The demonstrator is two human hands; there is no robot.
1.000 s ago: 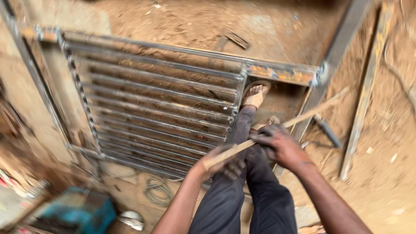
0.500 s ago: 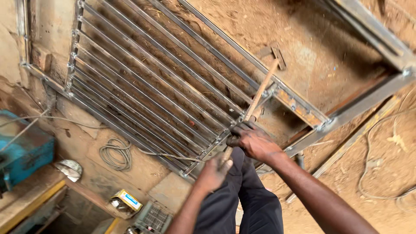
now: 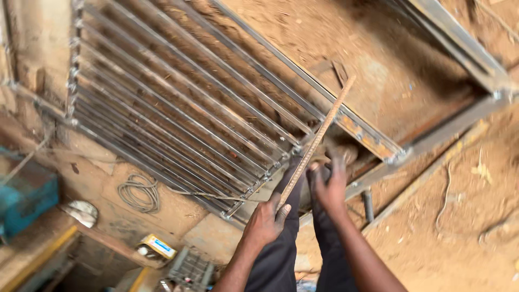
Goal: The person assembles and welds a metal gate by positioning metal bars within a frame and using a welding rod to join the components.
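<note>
The left hand [image 3: 264,221] has its fingers closed round the near end of a ribbed steel rod [image 3: 316,141], which slants toward one o'clock over the barred grille [image 3: 178,113] lying on the dirt floor [image 3: 465,216]. The right hand [image 3: 328,184] grips something dark beside the frame; the bars look already joined.

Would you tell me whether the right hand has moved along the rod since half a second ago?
Yes. The right hand has let go of the ribbed rod and now sits beside it, near the grille's corner; the left hand grips the rod's lower end.

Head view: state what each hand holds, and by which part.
Left hand grips the ribbed steel rod at its lower end. Right hand also closes on something; what it is cannot be told.
</note>
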